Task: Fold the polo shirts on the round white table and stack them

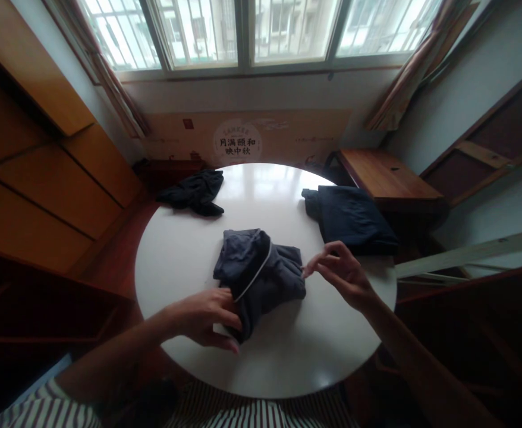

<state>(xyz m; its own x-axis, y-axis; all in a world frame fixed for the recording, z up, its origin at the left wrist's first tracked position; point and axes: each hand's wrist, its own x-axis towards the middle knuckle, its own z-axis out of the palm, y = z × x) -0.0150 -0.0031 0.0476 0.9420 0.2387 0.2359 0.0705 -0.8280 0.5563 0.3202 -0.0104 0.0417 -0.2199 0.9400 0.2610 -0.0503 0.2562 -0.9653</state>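
A dark grey garment (274, 273) with white piping lies bunched and partly folded on the white round table (176, 249). At its lower left edge is my left hand (210, 318), fingers curled into the cloth beside the piping, some fingertips hidden in the fold; the thumb sits lower, apart from the index finger. My right hand (341, 273) pinches the garment's right edge between thumb and fingertips. Just beyond that hand lies a folded dark navy garment (354, 220). A crumpled black garment (194, 191) rests at the table's far left edge.
Behind the table on the right stands a wooden desk (386, 172). Wooden cabinets (56, 172) line the left side. A printed banner (283, 137) runs along the wall under barred windows (288, 30). A pale wooden bar (470, 255) reaches close to the table's right edge.
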